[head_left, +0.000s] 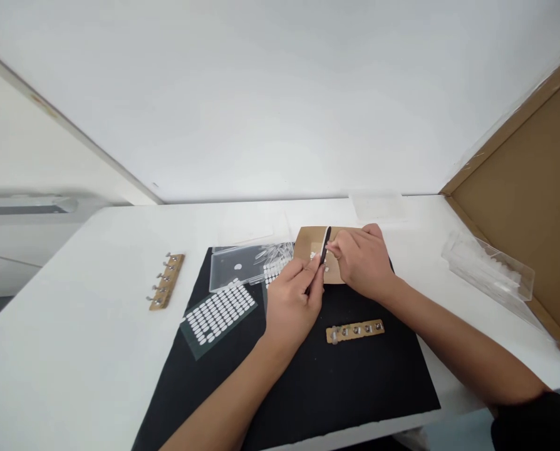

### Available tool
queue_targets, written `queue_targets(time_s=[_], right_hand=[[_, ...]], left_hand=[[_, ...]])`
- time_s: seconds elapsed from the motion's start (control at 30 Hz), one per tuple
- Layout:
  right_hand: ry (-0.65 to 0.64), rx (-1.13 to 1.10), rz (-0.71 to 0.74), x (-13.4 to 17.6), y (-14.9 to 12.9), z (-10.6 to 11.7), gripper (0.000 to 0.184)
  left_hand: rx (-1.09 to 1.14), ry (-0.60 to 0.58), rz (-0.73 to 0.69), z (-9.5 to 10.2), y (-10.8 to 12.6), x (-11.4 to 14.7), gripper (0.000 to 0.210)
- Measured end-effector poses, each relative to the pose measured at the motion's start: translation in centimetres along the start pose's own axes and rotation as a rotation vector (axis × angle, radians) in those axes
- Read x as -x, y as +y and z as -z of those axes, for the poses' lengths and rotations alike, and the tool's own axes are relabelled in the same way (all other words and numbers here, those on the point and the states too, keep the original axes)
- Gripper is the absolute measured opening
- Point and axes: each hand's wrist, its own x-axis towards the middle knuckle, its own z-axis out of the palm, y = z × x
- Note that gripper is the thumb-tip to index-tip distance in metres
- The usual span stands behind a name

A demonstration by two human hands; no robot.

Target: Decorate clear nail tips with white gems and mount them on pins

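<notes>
My left hand (pixel 296 291) is closed round a slim nail file (pixel 326 244), black with a pale side, whose free end points up and away. At the file's edge, my right hand (pixel 357 260) has its thumb and fingertips pinched together; whatever lies between them is too small to make out. Under both hands is a brown card (pixel 308 238) with a few small white pieces on it. Closer to me, a cardboard strip (pixel 361 332) bears a row of metal clips, with a small translucent piece at its left end.
A black mat (pixel 355 388) covers the table's middle. Left are a sheet of white oval stickers (pixel 221 313), a clear box (pixel 235 266) beside loose clear slivers, and another clip strip (pixel 167 282). Clear plastic boxes (pixel 491 266) stand right, by a cardboard panel (pixel 528 181).
</notes>
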Motion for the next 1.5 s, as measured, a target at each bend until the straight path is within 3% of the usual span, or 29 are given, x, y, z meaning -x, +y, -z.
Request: queue_targets(time_s=[0.1,0.23,0.37,0.47,0.6,0.73,0.9,1.03,1.17,1.3,1.5], right_hand=[[-0.076,-0.015,0.085,-0.1,0.1,0.3,0.033],[-0.059,0.011,0.004,-0.2,0.3,0.5,0.034],[-0.092,-0.017,0.055,-0.2,0.4,0.7,0.033],[-0.053,0.02,0.009,-0.3,0.5,0.7,0.033],[-0.109,0.026,0.088,-0.3,0.7,0.7,0.034],[-0.085,0.054,0.041,-0.4,0.7,1.0,0.034],[-0.13,0.041,0.119,-0.5,0.5,1.3,0.033],[-0.077,0.069,0.08,-0.6,0.5,1.3,0.031],[-0.134,0.052,0.162,-0.5,0.7,1.0,0.028],[-0.043,0.095,0.105,-0.5,0.8,0.9,0.027],[-0.068,0.095,0.15,-0.7,0.7,1.0,0.028]], left_hand=[[0.002,-0.026,0.009,0.2,0.2,0.0,0.024],[-0.014,-0.018,0.01,0.3,0.3,0.3,0.024],[-0.009,-0.024,0.006,0.1,0.3,0.4,0.024],[-0.018,-0.016,-0.001,0.0,0.3,0.5,0.023],[-0.003,-0.029,0.002,0.1,0.2,0.4,0.023],[-0.023,0.0,-0.006,0.2,0.3,0.3,0.022],[0.025,-0.029,0.011,0.4,0.6,0.2,0.024],[0.01,0.003,0.009,0.4,0.7,0.3,0.021],[0.015,-0.012,0.004,0.3,0.5,0.4,0.021],[0.001,0.035,-0.01,0.4,0.6,0.4,0.02],[0.009,0.002,0.005,0.3,0.7,0.3,0.021]])
